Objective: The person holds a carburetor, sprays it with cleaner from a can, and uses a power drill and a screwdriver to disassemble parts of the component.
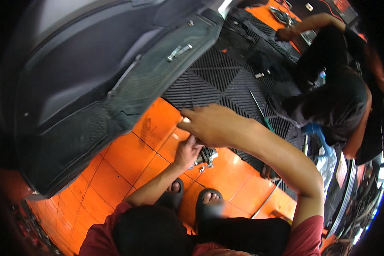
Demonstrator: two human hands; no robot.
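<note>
My right hand (pixel 211 126) reaches across in front of me, with its fingers bent together. A small bright spot shows at its fingertips, too small to name. Just below it my left hand (pixel 187 153) is closed, its fingertips partly hidden under the right hand. Beside the left hand is a silver metal mechanical part (pixel 208 157) with small fittings, half covered by my right wrist. Whether the left hand grips this part or it rests on the floor, I cannot tell.
A scooter's dark footboard (pixel 158 70) fills the left, bearing two metal bolts (pixel 179 52). Black ribbed matting (pixel 217 77) overlies the orange tile floor (pixel 111 183). A green-handled screwdriver (pixel 267 123) lies right, near a seated co-worker (pixel 333 98). A thin rod (pixel 266 199) lies near my sandals (pixel 207 202).
</note>
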